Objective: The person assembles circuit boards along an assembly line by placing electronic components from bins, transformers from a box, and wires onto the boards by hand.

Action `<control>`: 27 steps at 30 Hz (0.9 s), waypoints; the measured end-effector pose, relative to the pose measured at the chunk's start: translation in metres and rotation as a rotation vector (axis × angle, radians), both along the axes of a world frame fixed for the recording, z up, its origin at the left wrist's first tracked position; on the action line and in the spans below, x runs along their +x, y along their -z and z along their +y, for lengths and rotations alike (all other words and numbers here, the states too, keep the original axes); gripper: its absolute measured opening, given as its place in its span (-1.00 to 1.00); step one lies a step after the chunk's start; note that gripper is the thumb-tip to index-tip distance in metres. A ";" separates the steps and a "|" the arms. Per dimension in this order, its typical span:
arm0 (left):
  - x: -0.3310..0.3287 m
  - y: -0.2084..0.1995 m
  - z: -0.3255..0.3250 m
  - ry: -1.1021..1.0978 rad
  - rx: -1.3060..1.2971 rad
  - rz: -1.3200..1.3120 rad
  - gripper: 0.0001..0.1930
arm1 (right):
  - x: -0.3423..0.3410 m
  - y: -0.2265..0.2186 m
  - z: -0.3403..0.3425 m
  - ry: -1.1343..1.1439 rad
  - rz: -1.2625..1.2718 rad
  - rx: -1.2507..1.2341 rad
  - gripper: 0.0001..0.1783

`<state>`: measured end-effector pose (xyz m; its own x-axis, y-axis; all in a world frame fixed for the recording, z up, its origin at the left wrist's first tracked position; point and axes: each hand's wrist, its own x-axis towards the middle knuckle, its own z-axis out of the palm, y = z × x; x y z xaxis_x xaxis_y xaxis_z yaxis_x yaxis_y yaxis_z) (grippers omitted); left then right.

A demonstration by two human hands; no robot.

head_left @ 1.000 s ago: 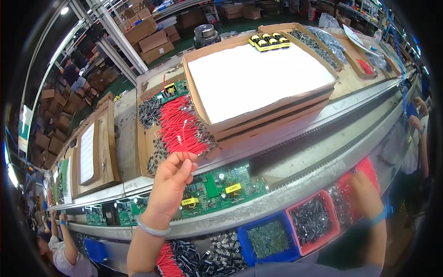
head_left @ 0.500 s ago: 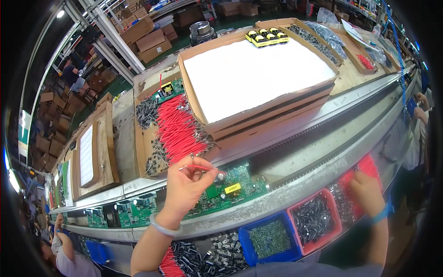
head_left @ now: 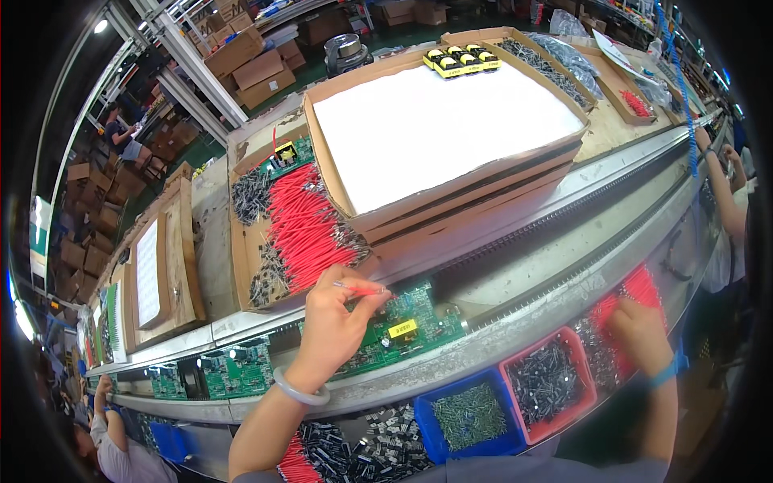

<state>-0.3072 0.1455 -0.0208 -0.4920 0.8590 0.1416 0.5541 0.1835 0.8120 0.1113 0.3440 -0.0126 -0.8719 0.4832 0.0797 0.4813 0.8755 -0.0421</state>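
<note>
My left hand, with a pale bangle at the wrist, is closed in a pinch on a short red wire with metal ends. It is over the left part of a green circuit board that carries a yellow-labelled part and lies in the conveyor track. At the right, my right hand, a blue band at its wrist, reaches into a pile of red wires. Its fingers curl down among them; whether a wire is between them is hidden.
Beyond the track, a carton holds red wires; beside it, stacked cardboard trays bear yellow-black transformers. Along the near edge are a blue bin, a red bin and loose black components. Other people work at both sides.
My left hand has shifted slightly right over the board, and the red wire in it has turned a little. My right hand stays at the wire pile.
</note>
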 end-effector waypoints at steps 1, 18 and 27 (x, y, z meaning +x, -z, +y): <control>0.000 0.000 0.001 0.000 -0.001 0.000 -0.90 | 0.000 -0.001 0.000 -0.001 0.017 0.012 -0.89; 0.004 0.008 0.002 0.036 0.082 0.214 -0.86 | -0.018 -0.032 -0.012 0.034 0.222 -0.053 -0.77; -0.010 -0.033 -0.013 0.080 -0.200 0.338 -0.65 | -0.177 -0.030 -0.033 -0.365 0.608 -0.622 -0.84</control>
